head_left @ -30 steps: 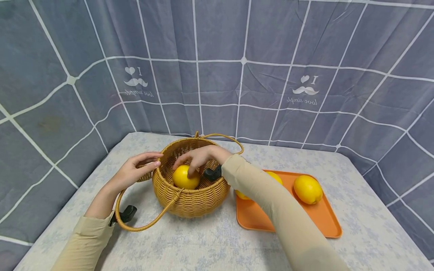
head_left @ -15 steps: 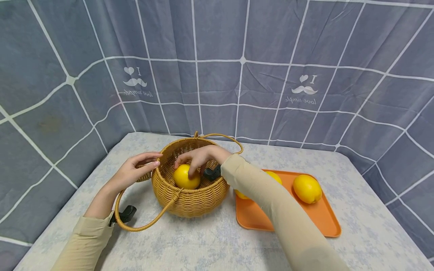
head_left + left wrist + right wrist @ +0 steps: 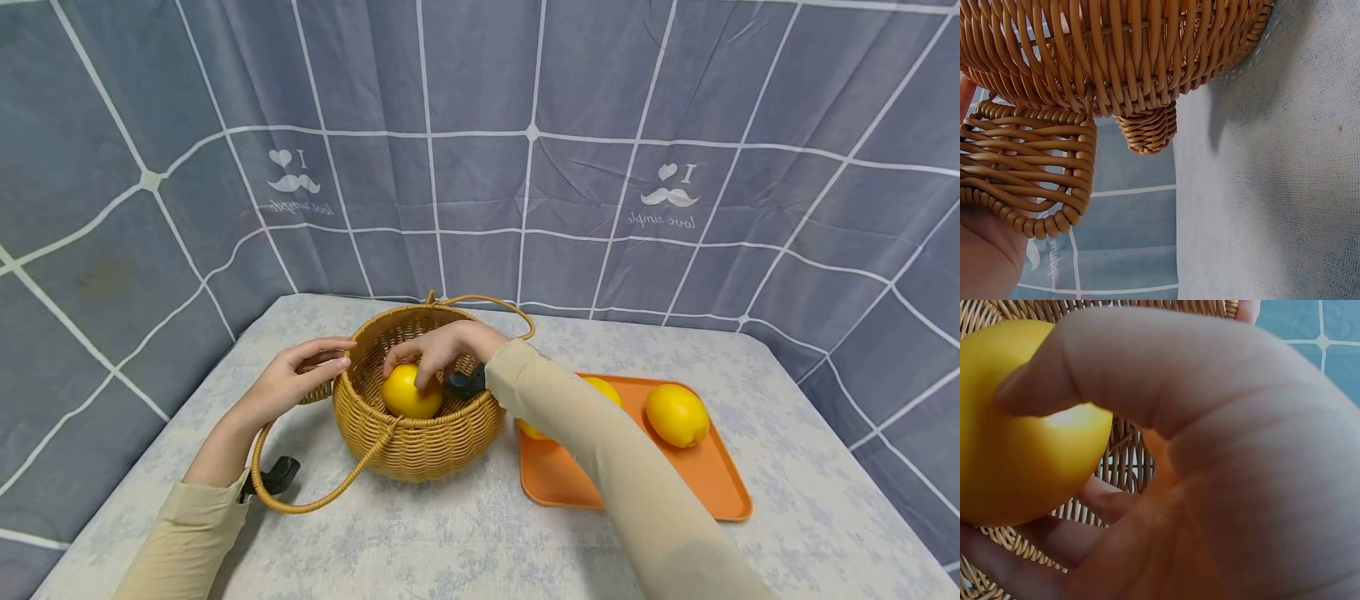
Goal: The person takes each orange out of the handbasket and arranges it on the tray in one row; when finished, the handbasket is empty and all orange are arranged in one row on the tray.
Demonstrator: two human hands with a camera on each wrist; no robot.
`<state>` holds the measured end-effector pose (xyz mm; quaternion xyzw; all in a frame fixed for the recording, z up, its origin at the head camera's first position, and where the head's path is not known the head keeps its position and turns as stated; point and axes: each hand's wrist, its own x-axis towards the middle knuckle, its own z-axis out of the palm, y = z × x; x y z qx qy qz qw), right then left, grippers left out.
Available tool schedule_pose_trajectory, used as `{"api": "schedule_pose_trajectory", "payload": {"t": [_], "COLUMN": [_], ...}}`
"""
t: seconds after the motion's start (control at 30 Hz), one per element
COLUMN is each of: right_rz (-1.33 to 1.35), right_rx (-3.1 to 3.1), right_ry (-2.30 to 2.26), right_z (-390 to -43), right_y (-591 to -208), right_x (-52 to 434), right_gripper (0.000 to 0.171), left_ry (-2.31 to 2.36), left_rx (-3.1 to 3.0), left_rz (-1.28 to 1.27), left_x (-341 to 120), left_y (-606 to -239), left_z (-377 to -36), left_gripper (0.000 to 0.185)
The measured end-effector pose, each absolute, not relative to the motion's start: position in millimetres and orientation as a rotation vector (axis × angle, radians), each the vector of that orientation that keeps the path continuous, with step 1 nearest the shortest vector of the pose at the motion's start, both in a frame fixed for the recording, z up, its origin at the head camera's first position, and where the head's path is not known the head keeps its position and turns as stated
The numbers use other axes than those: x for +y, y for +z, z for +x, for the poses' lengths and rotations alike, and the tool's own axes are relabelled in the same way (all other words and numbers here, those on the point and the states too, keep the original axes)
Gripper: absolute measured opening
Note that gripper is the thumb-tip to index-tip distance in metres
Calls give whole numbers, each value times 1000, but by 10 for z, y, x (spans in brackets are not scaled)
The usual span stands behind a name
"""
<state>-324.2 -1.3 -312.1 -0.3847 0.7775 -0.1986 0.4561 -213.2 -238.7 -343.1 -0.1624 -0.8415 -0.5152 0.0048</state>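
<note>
From the head view, my right hand [image 3: 442, 350] reaches into the basket [image 3: 416, 442] on the worktop [image 3: 465, 542], fingers curled round a lemon [image 3: 408, 393] inside it. My left hand [image 3: 288, 385] rests at the basket's left rim, fingers fairly straight, beside the woven loop there. To the right a tray [image 3: 637, 492] carries two more lemons, one [image 3: 677, 414] in plain sight, the other half hidden behind my sleeve.

The left wrist view shows the basket's wall [image 3: 1116, 56] and the woven loop [image 3: 1029, 169] lying against my palm [image 3: 985, 256].

The right wrist view shows my thumb [image 3: 1066, 387] and fingers [image 3: 1110, 503] grasping the lemon [image 3: 1016, 444] above the basket's weave.
</note>
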Motion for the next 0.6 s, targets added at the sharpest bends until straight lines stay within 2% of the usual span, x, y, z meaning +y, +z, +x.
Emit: {"api": "schedule_pose_trajectory", "payload": {"t": [0.6], "right_rz": [-936], "right_rx": [1888], "right_ry": [-564], "right_z": [-3262], "right_y": [-3139], "right_x": [-4], "right_gripper": [54], "left_ry": [-1628], "left_rx": [-2627], "left_rz": [-515], "left_x": [-2392], "left_y": [-3430], "left_z": [-2141], "left_gripper": [39]}}
